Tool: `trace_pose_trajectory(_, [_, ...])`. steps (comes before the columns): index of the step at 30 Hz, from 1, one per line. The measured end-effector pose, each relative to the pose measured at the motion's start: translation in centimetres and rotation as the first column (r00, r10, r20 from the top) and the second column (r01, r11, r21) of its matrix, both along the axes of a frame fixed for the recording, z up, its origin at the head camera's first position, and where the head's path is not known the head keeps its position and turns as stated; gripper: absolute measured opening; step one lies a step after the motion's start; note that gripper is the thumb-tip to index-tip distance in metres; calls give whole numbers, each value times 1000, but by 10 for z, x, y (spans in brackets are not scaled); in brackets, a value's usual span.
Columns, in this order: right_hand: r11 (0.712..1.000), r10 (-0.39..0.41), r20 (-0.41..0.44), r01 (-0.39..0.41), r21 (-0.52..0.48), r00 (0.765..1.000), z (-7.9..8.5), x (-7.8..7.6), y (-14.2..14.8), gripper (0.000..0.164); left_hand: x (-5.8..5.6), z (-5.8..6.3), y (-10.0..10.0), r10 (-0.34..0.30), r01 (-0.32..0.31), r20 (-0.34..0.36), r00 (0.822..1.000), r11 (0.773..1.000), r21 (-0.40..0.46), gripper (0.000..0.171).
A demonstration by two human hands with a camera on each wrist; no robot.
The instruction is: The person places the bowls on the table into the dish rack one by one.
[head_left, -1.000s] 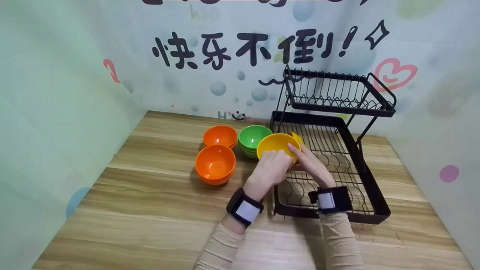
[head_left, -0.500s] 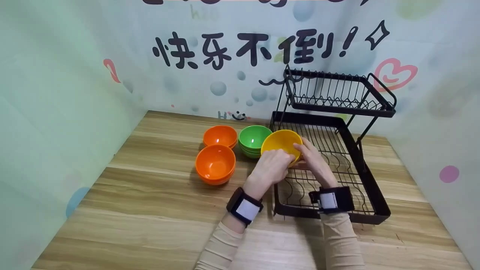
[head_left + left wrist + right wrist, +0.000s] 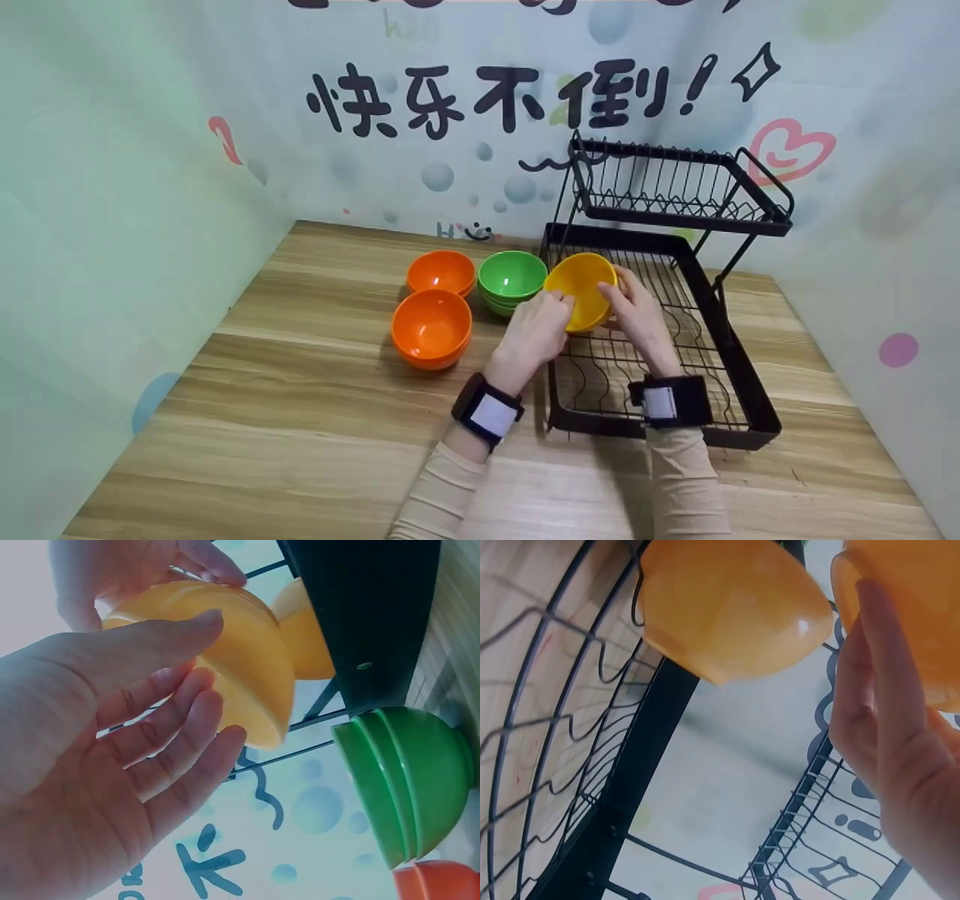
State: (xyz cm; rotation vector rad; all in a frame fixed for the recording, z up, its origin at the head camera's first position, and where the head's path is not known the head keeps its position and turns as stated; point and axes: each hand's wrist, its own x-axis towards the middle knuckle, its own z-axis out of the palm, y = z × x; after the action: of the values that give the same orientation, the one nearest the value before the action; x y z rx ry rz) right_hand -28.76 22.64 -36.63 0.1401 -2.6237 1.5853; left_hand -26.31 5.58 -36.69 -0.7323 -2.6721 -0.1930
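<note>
A yellow bowl is held by both hands over the left side of the black dish rack's lower tier, its opening tilted toward the head camera. My left hand grips its near left rim, thumb across the yellow wall in the left wrist view. On the far right, my right hand pinches the rim between thumb and fingers. A second yellow bowl stands tipped on its side in the rack, as the right wrist view shows; the held bowl hides it in the head view.
The two-tier dish rack has an upper wire shelf overhanging the back. Left of it stand stacked green bowls and two stacks of orange bowls, a front one and a rear one. A printed cloth wall closes off the back.
Both hands have carried the yellow bowl rightward and a little back, turning it more onto its side. It now hides the other yellow bowl that peeked out behind it. The bowl stacks stayed put.
</note>
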Motion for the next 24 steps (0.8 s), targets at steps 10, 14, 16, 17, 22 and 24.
trace_pose_trajectory(10, [996,-81,-76,83,28,994,2,2,8,55,-8,-12,1,91,-98,122,988,994,57,19])
trace_pose_trajectory(14, [992,-126,-94,127,2,988,4,3,10,56,-12,-17,2,121,-129,194,973,991,28,24])
trace_pose_trajectory(16, [989,-148,-100,146,-24,984,4,3,11,56,-14,-20,2,132,-140,241,961,990,15,26])
trace_pose_trajectory(17, [987,-160,-102,157,-38,982,4,2,12,56,-15,-21,2,139,-146,264,954,989,9,27])
trace_pose_trajectory(22, [971,-222,-125,207,-117,967,4,2,17,55,-19,-25,3,161,-176,375,913,984,7,38])
trace_pose_trajectory(24, [962,-249,-132,229,-149,960,3,1,19,54,-19,-26,4,162,-178,411,897,984,2,44])
